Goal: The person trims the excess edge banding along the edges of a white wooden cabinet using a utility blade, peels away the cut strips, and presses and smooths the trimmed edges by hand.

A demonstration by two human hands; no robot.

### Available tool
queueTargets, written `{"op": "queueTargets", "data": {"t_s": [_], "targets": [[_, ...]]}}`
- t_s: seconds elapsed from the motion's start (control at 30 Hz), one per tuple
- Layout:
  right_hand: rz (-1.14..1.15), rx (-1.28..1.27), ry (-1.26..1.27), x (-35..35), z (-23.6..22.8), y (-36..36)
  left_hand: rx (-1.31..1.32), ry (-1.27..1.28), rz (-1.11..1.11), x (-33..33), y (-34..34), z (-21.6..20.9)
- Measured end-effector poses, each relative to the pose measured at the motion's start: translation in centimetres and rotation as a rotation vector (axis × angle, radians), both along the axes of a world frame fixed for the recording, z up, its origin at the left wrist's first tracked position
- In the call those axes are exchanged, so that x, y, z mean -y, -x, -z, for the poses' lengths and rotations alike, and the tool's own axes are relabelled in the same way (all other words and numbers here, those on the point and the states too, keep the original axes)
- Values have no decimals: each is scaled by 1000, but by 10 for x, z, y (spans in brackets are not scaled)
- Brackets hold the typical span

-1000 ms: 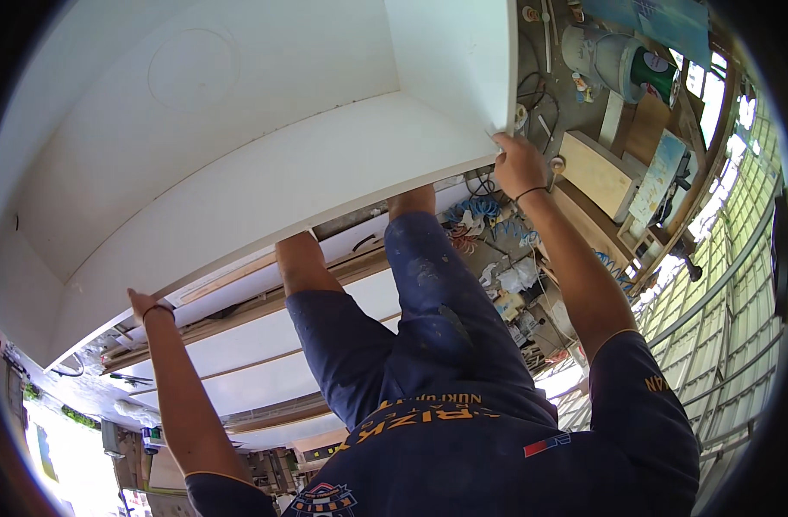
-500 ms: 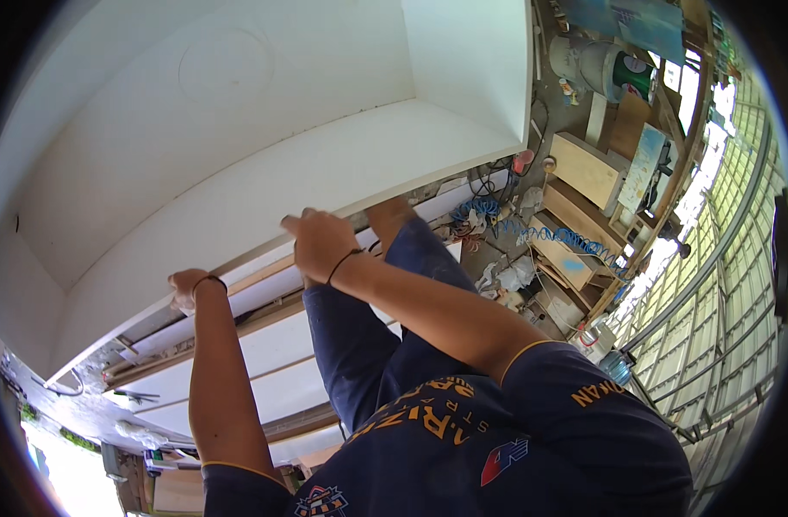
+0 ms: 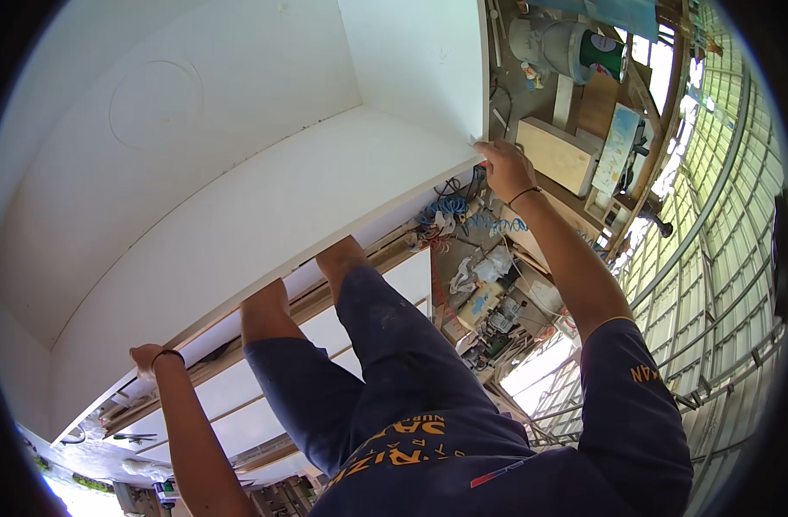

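A big white open cabinet (image 3: 239, 172) fills the upper left of the head view, its inside facing me. My left hand (image 3: 148, 362), with a dark band on the wrist, grips the cabinet's near front edge at the lower left. My right hand (image 3: 501, 165), also with a wrist band, holds the same edge at its right corner, where the side panel (image 3: 420, 60) meets it. Both arms are stretched wide apart. My knees in dark blue shorts (image 3: 385, 353) press up near the edge between the hands.
Beneath the cabinet lie more white panels (image 3: 239, 414). To the right are blue coiled hoses (image 3: 454, 214), a pale wooden box (image 3: 556, 155), a white bucket (image 3: 545, 43), a green can (image 3: 605, 53) and small clutter. A metal grid wall (image 3: 721, 224) curves along the right.
My right hand has gone from the middle of the cabinet's edge back out to its right corner. My left hand has slid further left along the edge.
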State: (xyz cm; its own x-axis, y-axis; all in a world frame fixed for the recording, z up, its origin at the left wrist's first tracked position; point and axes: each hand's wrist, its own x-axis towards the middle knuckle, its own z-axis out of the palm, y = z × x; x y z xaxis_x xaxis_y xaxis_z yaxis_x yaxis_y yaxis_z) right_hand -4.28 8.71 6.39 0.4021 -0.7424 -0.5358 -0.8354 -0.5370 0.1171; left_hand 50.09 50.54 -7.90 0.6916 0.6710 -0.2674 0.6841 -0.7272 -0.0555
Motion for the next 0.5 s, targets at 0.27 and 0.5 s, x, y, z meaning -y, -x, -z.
{"op": "queueTargets", "data": {"t_s": [0.27, 0.5], "targets": [[225, -97, -81, -9, 13, -20, 7, -64, 40, 27, 11, -19], [363, 0, -268, -108, 13, -166, -468, -441, 501, 42, 17, -27]]}}
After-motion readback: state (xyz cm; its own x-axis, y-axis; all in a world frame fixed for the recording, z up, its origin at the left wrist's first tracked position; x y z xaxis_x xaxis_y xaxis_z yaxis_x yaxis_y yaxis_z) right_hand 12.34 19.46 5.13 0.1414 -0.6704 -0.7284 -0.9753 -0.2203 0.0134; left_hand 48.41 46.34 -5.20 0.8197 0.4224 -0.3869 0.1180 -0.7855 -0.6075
